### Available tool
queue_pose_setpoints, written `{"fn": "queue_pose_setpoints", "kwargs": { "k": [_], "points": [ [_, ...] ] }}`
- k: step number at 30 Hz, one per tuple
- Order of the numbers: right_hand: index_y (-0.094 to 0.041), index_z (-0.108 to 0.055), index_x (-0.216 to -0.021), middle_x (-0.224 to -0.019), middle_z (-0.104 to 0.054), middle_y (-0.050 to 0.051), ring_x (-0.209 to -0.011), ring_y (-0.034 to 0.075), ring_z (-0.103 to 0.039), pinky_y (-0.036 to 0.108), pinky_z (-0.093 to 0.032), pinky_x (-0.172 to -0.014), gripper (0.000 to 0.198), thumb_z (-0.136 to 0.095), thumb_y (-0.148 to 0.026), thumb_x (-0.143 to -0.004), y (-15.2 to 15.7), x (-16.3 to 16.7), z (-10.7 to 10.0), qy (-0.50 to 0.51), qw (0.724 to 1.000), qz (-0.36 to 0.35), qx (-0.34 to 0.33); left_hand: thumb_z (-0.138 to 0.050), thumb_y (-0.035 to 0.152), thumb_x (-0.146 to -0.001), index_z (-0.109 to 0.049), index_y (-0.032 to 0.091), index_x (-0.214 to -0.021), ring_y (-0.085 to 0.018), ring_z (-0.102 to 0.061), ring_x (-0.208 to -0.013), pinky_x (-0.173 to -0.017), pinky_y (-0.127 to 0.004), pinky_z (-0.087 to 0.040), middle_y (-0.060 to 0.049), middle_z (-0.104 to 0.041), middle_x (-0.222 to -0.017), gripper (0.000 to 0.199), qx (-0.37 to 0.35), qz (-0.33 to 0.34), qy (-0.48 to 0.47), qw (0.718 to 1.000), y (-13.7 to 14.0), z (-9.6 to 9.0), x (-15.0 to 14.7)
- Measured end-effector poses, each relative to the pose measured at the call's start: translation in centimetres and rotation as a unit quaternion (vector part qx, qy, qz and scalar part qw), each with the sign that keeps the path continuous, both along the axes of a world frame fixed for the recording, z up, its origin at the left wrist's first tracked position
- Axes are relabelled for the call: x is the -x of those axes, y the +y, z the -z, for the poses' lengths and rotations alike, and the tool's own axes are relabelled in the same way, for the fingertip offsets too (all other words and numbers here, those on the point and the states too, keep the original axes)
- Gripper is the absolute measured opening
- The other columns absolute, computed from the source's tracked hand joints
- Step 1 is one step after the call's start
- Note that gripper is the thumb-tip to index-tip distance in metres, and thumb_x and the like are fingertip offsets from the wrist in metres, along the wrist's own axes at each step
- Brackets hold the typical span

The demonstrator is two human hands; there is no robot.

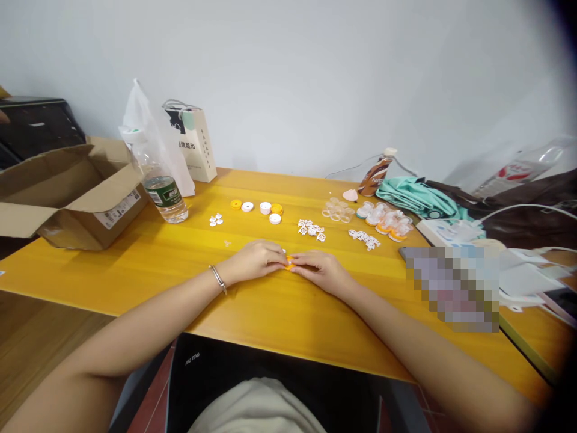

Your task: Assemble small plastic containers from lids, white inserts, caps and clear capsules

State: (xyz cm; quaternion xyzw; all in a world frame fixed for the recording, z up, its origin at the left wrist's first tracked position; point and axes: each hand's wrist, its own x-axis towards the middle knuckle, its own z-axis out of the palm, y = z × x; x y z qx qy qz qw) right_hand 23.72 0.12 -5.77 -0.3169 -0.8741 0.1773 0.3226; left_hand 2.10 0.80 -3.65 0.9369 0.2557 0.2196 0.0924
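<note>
My left hand (259, 260) and my right hand (322, 269) meet at the middle of the table, fingers closed from both sides on a small orange round part (289, 263). Most of that part is hidden by my fingertips. Beyond my hands lie orange and white discs (265, 208), some of them stacked. White spoked pieces (311, 228) form a cluster to the right of these, with a second cluster of white pieces (364, 239) nearer my right arm. Small white knobs (216, 220) sit to the left.
Clear domes (338, 210) and capped assemblies (385, 219) stand at the right. A water bottle (163, 189) and an open cardboard box (85, 198) are at the left. A power strip (451, 231) with cables, a drink bottle (376, 173) and a green cloth bundle (419, 197) occupy the right side.
</note>
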Motion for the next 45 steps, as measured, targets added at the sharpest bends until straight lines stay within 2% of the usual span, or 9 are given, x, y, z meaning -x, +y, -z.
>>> {"fn": "queue_pose_setpoints", "kwargs": {
  "k": [22, 34, 38, 45],
  "points": [
    [-0.021, -0.068, -0.09, -0.101, -0.067, 0.007, -0.087, 0.018, -0.064, 0.032, -0.052, -0.078, 0.02, -0.05, -0.026, -0.084, -0.2, 0.0, -0.6, -0.071, 0.994, -0.021, -0.084, -0.041, 0.027, -0.088, -0.065, 0.023, -0.095, -0.014, -0.057, -0.086, -0.077, -0.027, -0.042, -0.003, -0.065, -0.096, 0.025, -0.103, 0.01, 0.029, 0.994, 0.0, 0.0, 0.2],
    [-0.02, -0.066, -0.09, -0.096, -0.068, 0.007, -0.085, 0.017, -0.063, 0.031, -0.051, -0.075, 0.018, -0.049, -0.025, -0.084, -0.2, 0.0, -0.7, -0.087, 0.991, -0.024, -0.101, -0.04, 0.025, -0.089, -0.064, 0.023, -0.098, -0.015, -0.054, -0.089, -0.079, -0.029, -0.042, -0.004, -0.061, -0.102, 0.026, -0.107, 0.012, 0.049, 0.993, -0.1, -0.2, 0.4],
    [-0.02, -0.065, -0.091, -0.096, -0.067, 0.007, -0.083, 0.017, -0.061, 0.032, -0.049, -0.074, 0.019, -0.048, -0.026, -0.085, -0.3, 0.0, -0.8, -0.105, 0.984, -0.021, -0.145, -0.041, 0.025, -0.088, -0.064, 0.024, -0.098, -0.015, -0.052, -0.09, -0.079, -0.029, -0.041, -0.004, -0.06, -0.102, 0.025, -0.111, 0.009, 0.056, 0.992, -0.1, -0.2, 0.4],
    [-0.019, -0.061, -0.093, -0.108, -0.059, 0.012, -0.101, 0.023, -0.053, 0.04, -0.042, -0.083, 0.019, -0.044, -0.024, -0.087, -1.1, 0.4, -1.1, -0.184, 0.949, 0.019, -0.256, -0.042, 0.025, -0.088, -0.063, 0.022, -0.095, -0.015, -0.051, -0.091, -0.079, -0.03, -0.039, -0.004, -0.06, -0.101, 0.023, -0.124, 0.003, 0.086, 0.988, -0.6, -0.4, 0.2]
  ]
}}
